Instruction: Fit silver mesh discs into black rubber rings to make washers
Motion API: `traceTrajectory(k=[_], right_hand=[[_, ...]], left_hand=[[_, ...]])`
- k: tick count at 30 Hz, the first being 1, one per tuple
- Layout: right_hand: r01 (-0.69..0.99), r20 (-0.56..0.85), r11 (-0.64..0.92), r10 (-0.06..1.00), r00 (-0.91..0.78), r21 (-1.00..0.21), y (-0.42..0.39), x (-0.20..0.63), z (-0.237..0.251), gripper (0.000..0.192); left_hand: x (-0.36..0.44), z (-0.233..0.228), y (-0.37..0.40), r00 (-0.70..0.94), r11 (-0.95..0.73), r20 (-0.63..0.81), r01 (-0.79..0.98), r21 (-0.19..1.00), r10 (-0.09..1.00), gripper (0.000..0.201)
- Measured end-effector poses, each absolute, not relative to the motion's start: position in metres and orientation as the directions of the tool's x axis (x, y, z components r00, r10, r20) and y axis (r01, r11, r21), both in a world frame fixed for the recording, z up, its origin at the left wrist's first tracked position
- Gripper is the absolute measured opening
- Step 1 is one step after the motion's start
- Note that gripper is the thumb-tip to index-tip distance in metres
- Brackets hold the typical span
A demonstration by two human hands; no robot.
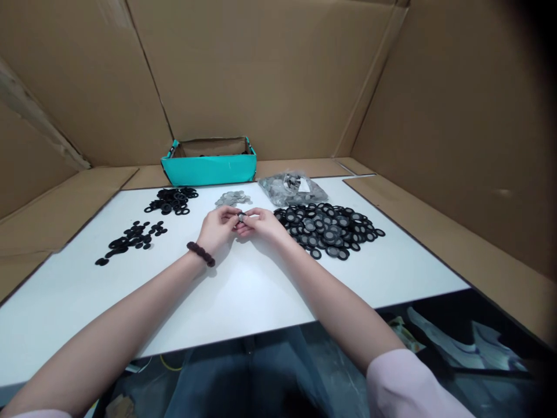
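Above the middle of the white table, my left hand (217, 226) and my right hand (261, 223) meet fingertip to fingertip. Both pinch a small black ring with a grey disc (241, 217) at its centre; the fingers cover part of it. Just beyond them lies a small heap of thin grey discs (234, 198). Close by my right hand spreads a large pile of black rings with grey centres (331, 227). On the left are a heap of open black rings (173, 200) and a scatter of small black round pieces (133, 238).
A turquoise-fronted box (211, 170) stands at the back, with dark pieces inside. To its right lies a clear plastic bag of grey discs (293, 188). Cardboard walls (270, 75) enclose the white table (243, 296) at the back and sides.
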State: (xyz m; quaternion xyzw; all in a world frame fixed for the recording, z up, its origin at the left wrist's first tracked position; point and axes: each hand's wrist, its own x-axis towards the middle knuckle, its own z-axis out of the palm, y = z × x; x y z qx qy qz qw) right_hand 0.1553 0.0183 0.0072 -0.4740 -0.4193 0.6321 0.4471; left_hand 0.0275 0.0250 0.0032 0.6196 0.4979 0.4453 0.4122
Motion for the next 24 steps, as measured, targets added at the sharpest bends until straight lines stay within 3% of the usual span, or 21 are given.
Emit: traceTrajectory(k=[4,8,13,17,24], right_hand=[[-0.087,-0.283,-0.311,0.928,-0.242,-0.946,0.018,0.160,0.008,0.012],[-0.038,-0.236,-0.254,0.936,-0.261,-0.966,0.019,0.165,0.004,0.013],[-0.012,-0.173,-0.179,0.964,-0.202,-0.984,0.020,0.164,0.000,0.017],[0.105,-0.097,-0.080,0.979,-0.177,-0.991,0.021,0.162,-0.005,0.013],[0.358,0.043,0.090,0.989,-0.139,-0.929,0.020,0.167,-0.010,0.009]], left_hand=[[0.023,0.002,0.028,0.176,-0.217,0.164,0.343,0.914,0.971,0.027],[0.020,0.005,0.028,0.224,-0.250,0.164,0.442,0.862,0.961,0.029],[0.019,0.012,0.027,0.206,-0.121,0.049,0.349,0.929,0.977,0.035],[0.019,0.014,0.026,0.229,-0.059,-0.023,0.347,0.936,0.973,0.024],[0.020,0.006,0.027,0.261,-0.203,0.078,0.492,0.847,0.962,0.015]])
